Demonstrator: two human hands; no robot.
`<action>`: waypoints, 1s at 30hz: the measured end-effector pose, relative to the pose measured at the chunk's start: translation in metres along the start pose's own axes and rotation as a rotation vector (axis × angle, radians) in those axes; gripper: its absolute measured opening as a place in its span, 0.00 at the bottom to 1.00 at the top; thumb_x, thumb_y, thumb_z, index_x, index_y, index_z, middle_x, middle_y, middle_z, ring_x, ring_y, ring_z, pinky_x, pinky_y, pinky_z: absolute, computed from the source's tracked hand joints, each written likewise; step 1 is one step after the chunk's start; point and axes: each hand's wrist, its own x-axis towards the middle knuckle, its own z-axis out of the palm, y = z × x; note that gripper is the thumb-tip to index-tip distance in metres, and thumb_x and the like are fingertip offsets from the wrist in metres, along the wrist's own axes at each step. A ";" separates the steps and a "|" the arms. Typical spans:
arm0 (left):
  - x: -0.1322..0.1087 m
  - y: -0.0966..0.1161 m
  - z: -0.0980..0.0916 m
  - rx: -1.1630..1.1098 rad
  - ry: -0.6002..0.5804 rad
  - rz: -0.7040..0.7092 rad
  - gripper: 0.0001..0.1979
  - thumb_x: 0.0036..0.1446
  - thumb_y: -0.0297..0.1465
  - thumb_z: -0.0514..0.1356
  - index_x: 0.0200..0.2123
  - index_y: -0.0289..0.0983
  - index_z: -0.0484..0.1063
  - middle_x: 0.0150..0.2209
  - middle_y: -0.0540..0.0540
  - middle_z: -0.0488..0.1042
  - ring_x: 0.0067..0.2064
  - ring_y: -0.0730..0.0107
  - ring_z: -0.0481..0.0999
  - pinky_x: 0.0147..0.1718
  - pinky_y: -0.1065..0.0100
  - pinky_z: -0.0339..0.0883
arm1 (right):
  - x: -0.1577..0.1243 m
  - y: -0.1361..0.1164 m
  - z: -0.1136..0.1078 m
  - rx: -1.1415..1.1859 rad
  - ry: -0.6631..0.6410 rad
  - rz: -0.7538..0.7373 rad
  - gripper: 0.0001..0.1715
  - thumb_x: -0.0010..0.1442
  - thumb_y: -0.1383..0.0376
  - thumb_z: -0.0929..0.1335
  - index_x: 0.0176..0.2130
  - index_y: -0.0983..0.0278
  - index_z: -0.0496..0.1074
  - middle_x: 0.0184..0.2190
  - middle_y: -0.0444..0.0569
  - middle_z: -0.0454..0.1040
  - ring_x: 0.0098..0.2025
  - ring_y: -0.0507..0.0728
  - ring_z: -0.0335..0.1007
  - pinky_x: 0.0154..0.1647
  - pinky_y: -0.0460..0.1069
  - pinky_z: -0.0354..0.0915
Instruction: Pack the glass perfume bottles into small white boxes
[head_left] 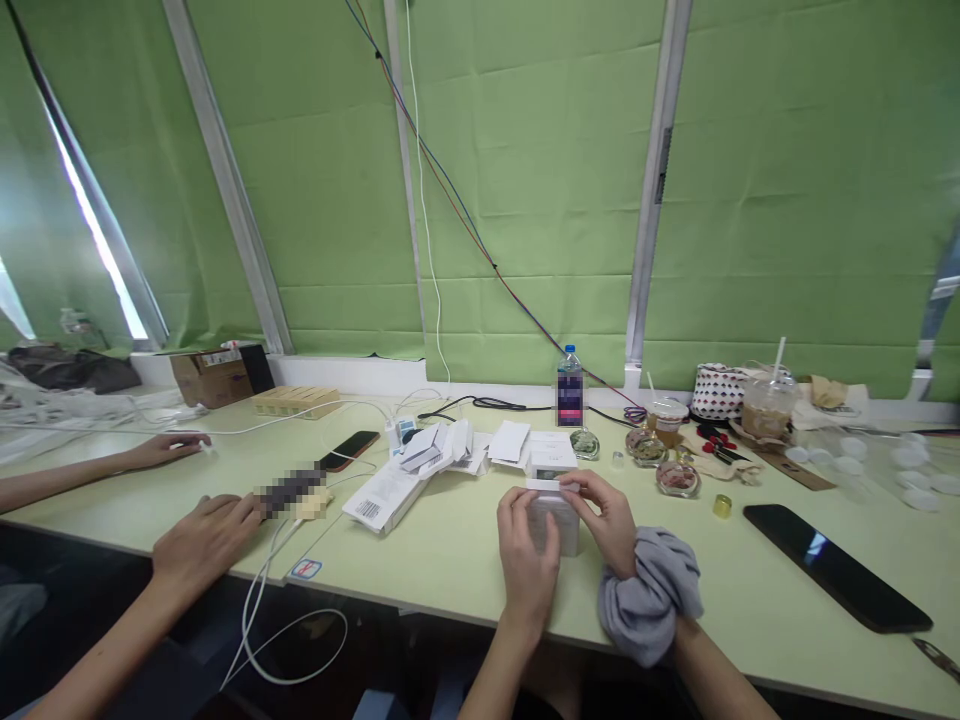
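Note:
A small white box (568, 530) stands upright near the table's front edge. My left hand (527, 550) wraps its left side and front, fingers curled against the cardboard. At the box's top right, my right hand (609, 515) pinches the edge of a raised white flap (544, 485); a grey scrunchie (651, 597) circles that wrist. Just behind are more white boxes (553, 452). To their left, a pile of white cartons and folded papers (442, 447) lies over a long white box (384, 497) with a barcode. The inside of the box is hidden from me.
At left, a co-worker's hands (206, 535) rest near a phone (349, 450) and white cables (259, 590). Glass dishes (677, 480), a yellow cap (722, 506), drink cups (769, 408) and a large black phone (836, 565) lie right. A bottle (569, 390) stands behind.

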 end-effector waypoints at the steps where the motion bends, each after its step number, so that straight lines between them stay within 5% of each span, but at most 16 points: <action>1: 0.001 0.000 -0.001 -0.020 0.008 -0.021 0.10 0.60 0.30 0.53 0.46 0.38 0.65 0.47 0.40 0.65 0.52 0.59 0.68 0.50 0.57 0.65 | 0.000 0.000 -0.001 -0.021 -0.005 -0.015 0.11 0.61 0.60 0.66 0.40 0.62 0.75 0.40 0.51 0.77 0.43 0.59 0.73 0.43 0.53 0.70; 6: 0.002 0.000 -0.003 -0.060 0.025 -0.094 0.08 0.61 0.32 0.55 0.43 0.39 0.63 0.44 0.43 0.67 0.49 0.60 0.68 0.48 0.59 0.65 | 0.000 -0.002 -0.005 -0.102 -0.037 -0.104 0.14 0.62 0.61 0.65 0.44 0.59 0.77 0.40 0.50 0.77 0.43 0.58 0.73 0.45 0.54 0.70; 30: 0.001 -0.002 -0.003 -0.103 -0.007 -0.164 0.10 0.59 0.32 0.57 0.44 0.40 0.61 0.44 0.45 0.66 0.49 0.60 0.67 0.49 0.58 0.61 | 0.001 0.002 -0.009 0.015 -0.105 0.014 0.15 0.63 0.58 0.65 0.39 0.62 0.79 0.40 0.53 0.77 0.45 0.60 0.72 0.47 0.54 0.67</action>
